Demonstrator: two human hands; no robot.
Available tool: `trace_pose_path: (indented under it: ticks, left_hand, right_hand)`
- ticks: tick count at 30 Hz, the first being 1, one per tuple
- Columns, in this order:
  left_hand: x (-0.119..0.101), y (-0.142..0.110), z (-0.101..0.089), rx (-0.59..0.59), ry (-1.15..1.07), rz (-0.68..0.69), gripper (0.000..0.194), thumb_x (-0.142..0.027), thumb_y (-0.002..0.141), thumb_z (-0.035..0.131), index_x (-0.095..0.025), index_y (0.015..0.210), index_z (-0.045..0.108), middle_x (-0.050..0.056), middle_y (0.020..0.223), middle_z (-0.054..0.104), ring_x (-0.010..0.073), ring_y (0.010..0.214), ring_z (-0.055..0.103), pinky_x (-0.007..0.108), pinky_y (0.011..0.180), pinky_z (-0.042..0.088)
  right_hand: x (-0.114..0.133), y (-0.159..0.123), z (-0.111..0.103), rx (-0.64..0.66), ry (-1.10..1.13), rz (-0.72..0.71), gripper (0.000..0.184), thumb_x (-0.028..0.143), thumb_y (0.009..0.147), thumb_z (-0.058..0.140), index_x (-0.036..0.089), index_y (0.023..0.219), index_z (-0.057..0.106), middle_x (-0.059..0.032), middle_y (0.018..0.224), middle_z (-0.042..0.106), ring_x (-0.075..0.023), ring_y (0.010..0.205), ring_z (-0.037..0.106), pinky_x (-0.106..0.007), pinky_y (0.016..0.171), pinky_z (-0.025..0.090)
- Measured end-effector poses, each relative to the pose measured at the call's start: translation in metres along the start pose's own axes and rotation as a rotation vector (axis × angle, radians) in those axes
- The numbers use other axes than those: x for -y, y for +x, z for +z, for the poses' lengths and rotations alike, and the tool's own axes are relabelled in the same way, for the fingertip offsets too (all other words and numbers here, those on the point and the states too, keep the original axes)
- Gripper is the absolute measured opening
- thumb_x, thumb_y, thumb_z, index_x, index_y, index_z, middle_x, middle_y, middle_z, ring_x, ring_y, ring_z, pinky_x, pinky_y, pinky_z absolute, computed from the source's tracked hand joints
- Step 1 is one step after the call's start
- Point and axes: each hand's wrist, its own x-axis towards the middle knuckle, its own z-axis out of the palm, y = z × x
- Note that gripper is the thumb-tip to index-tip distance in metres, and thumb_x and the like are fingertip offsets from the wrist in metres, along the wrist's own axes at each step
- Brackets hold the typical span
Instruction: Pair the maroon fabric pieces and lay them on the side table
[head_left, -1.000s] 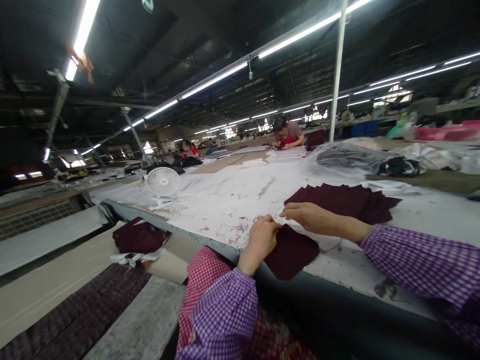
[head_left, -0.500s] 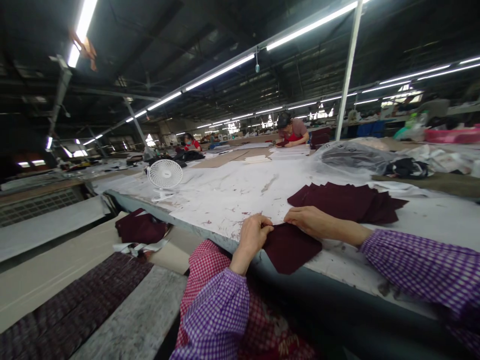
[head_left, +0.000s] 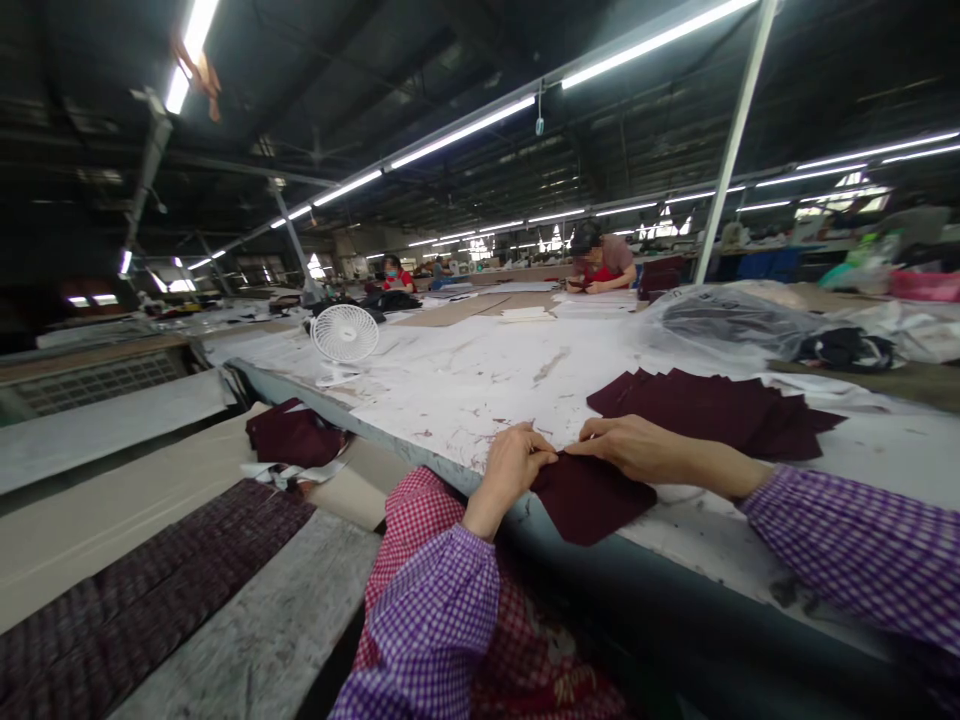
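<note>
A dark maroon fabric piece [head_left: 592, 500] lies at the near edge of the white-covered table [head_left: 465, 380], its lower corner hanging over the edge. My left hand [head_left: 514, 465] pinches its upper left corner between thumb and fingers. Along the top edge of the same piece, the fingertips of my right hand [head_left: 619, 445] are closed on the cloth, close to the left fingertips. Behind my right forearm lies a fanned-out stack of similar maroon fabric pieces [head_left: 712, 405].
A small white fan [head_left: 345, 335] stands at the table's left edge. Clear plastic wrapping [head_left: 731, 320] and a dark cloth bundle [head_left: 847, 348] lie at the right. More maroon fabric [head_left: 294, 432] rests on a lower surface to the left. A co-worker [head_left: 604, 265] leans over the table's far side.
My right hand has come down onto the fabric's top edge, where it was just above before. My left hand keeps its pinch at the corner. The whole view has shifted slightly.
</note>
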Motion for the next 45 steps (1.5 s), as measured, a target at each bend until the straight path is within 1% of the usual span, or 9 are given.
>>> trace_pose_path:
  ticks: [5, 11, 19, 23, 28, 32, 35, 41, 45]
  left_hand:
    - [0.003, -0.006, -0.007, 0.022, -0.014, 0.036, 0.012, -0.023, 0.078, 0.066, -0.021, 0.086, 0.075, 0.002, 0.084, 0.066, 0.0156, 0.083, 0.060, 0.025, 0.076, 0.045]
    - [0.013, -0.020, -0.013, -0.063, 0.004, -0.023, 0.009, -0.016, 0.077, 0.065, -0.020, 0.080, 0.072, 0.001, 0.079, 0.066, 0.0152, 0.080, 0.059, 0.026, 0.075, 0.045]
    - [0.005, -0.024, -0.018, -0.051, 0.304, 0.070, 0.009, -0.025, 0.082, 0.062, -0.023, 0.085, 0.071, 0.003, 0.085, 0.065, 0.0192, 0.089, 0.057, 0.031, 0.082, 0.041]
    - [0.013, -0.023, -0.022, -0.047, 0.105, -0.039, 0.014, -0.033, 0.079, 0.065, -0.020, 0.076, 0.071, 0.000, 0.074, 0.066, 0.0150, 0.073, 0.058, 0.025, 0.069, 0.042]
    - [0.023, -0.023, -0.027, -0.082, -0.124, -0.085, 0.033, -0.041, 0.085, 0.052, -0.015, 0.077, 0.071, 0.000, 0.066, 0.063, 0.0113, 0.061, 0.052, 0.022, 0.058, 0.039]
    - [0.020, -0.026, -0.027, -0.094, -0.086, -0.084, 0.011, -0.023, 0.077, 0.062, -0.017, 0.081, 0.071, 0.000, 0.076, 0.066, 0.0113, 0.067, 0.054, 0.022, 0.063, 0.041]
    - [0.019, -0.030, -0.026, -0.088, 0.000, -0.024, 0.014, -0.014, 0.079, 0.057, -0.018, 0.075, 0.070, 0.000, 0.077, 0.065, 0.0133, 0.076, 0.056, 0.024, 0.070, 0.042]
    - [0.023, -0.038, -0.028, -0.062, 0.141, 0.156, 0.016, -0.021, 0.086, 0.055, -0.020, 0.080, 0.069, 0.003, 0.083, 0.063, 0.0174, 0.087, 0.055, 0.028, 0.080, 0.042]
    - [0.029, -0.037, -0.029, -0.087, -0.064, 0.064, 0.017, -0.022, 0.088, 0.052, -0.018, 0.085, 0.068, 0.003, 0.084, 0.065, 0.0154, 0.083, 0.057, 0.026, 0.078, 0.044]
  right_hand:
    - [0.008, 0.008, -0.006, 0.114, -0.105, 0.033, 0.050, 0.007, 0.085, 0.040, 0.026, 0.129, 0.054, -0.0075, 0.088, 0.060, -0.0139, 0.071, 0.057, -0.023, 0.063, 0.040]
    - [0.006, 0.010, -0.010, 0.124, -0.108, 0.006, 0.053, 0.005, 0.081, 0.043, 0.025, 0.128, 0.056, -0.0078, 0.088, 0.060, -0.0144, 0.073, 0.056, -0.023, 0.056, 0.032]
    - [0.010, 0.015, -0.009, 0.084, -0.213, -0.055, 0.056, 0.003, 0.077, 0.044, 0.026, 0.126, 0.056, -0.0062, 0.082, 0.059, -0.0112, 0.058, 0.050, -0.024, 0.051, 0.027]
    - [0.011, 0.016, -0.008, 0.092, -0.272, -0.066, 0.060, 0.001, 0.073, 0.046, 0.026, 0.128, 0.054, -0.0066, 0.082, 0.059, -0.0118, 0.059, 0.051, -0.025, 0.050, 0.025]
    - [0.011, 0.016, -0.008, 0.112, -0.302, -0.061, 0.061, 0.002, 0.076, 0.045, 0.028, 0.131, 0.051, -0.0077, 0.086, 0.061, -0.0124, 0.059, 0.052, -0.025, 0.050, 0.024]
    - [0.010, 0.016, -0.007, 0.119, -0.293, -0.069, 0.061, 0.003, 0.077, 0.046, 0.027, 0.132, 0.051, -0.0078, 0.085, 0.061, -0.0130, 0.062, 0.052, -0.026, 0.050, 0.024]
    - [0.007, 0.017, -0.006, 0.099, -0.261, -0.095, 0.061, 0.002, 0.074, 0.047, 0.026, 0.130, 0.052, -0.0068, 0.083, 0.061, -0.0124, 0.061, 0.051, -0.025, 0.050, 0.025]
    - [0.011, 0.026, -0.012, 0.120, -0.255, -0.137, 0.070, -0.002, 0.071, 0.044, 0.030, 0.132, 0.050, -0.0049, 0.076, 0.061, -0.0138, 0.058, 0.050, -0.025, 0.054, 0.029]
    - [0.017, 0.030, -0.016, 0.101, -0.232, -0.137, 0.065, -0.002, 0.070, 0.046, 0.028, 0.127, 0.056, -0.0046, 0.073, 0.062, -0.0142, 0.058, 0.051, -0.026, 0.055, 0.030]
